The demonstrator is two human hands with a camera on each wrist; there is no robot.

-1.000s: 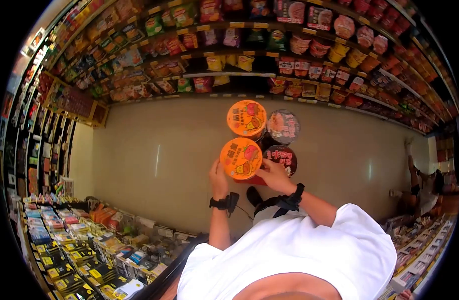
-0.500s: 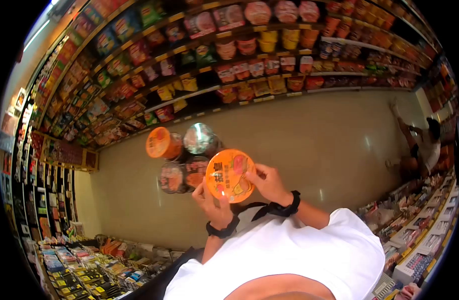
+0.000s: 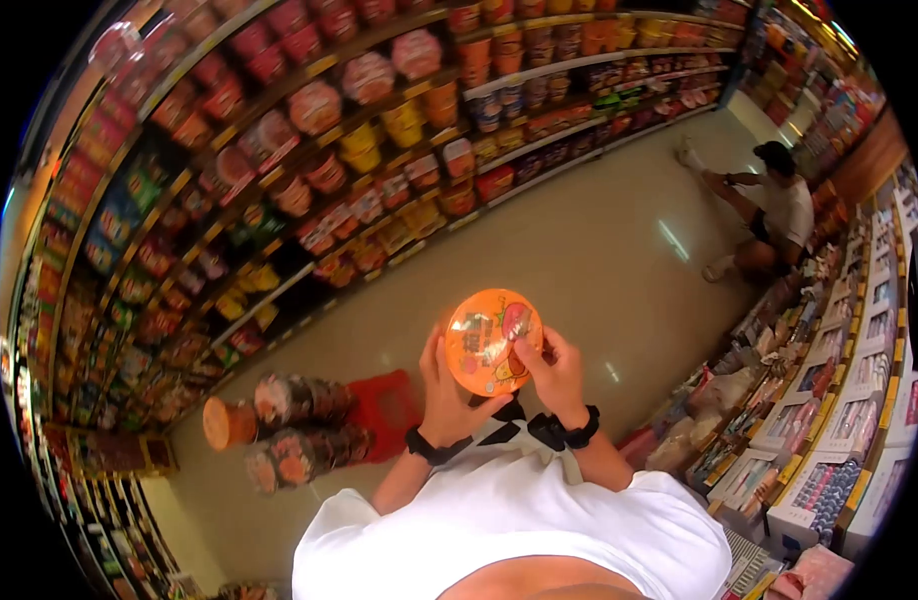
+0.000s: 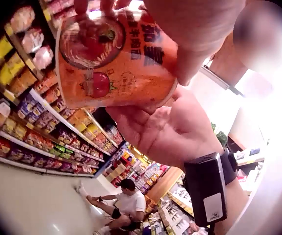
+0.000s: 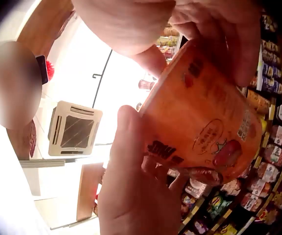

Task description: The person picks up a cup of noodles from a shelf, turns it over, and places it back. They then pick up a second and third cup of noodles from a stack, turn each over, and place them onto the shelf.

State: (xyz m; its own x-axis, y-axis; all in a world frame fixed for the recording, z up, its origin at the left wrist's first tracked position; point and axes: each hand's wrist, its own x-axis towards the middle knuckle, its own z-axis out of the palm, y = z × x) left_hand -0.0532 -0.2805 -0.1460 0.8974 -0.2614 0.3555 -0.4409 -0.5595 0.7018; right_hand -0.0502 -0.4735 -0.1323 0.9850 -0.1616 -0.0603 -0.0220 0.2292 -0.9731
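Note:
An orange instant noodle cup [image 3: 494, 342] is held in front of the white shirt, its printed lid facing up in the head view. My left hand [image 3: 447, 398] grips its left side. On the other side my right hand [image 3: 559, 378] holds it, thumb over the lid's edge. The side of the noodle cup [image 4: 116, 63] shows a noodle bowl and a tomato in the left wrist view. In the right wrist view, the left hand [image 5: 141, 196] supports the cup from below. To the left stand tall stacks of dark noodle cups [image 3: 309, 452], beside another orange cup [image 3: 229, 424].
A red base [image 3: 387, 415] lies under the stacks on the floor. Shelves [image 3: 379, 150] of noodles and snacks run along the far side. A display of boxed goods [image 3: 829, 440] lines the right. Farther down the aisle a person [image 3: 774, 205] sits low.
Both hands have lifted the orange noodle cup off its stack and brought it toward the body. The view has turned right, so the other stacks now lie farther left.

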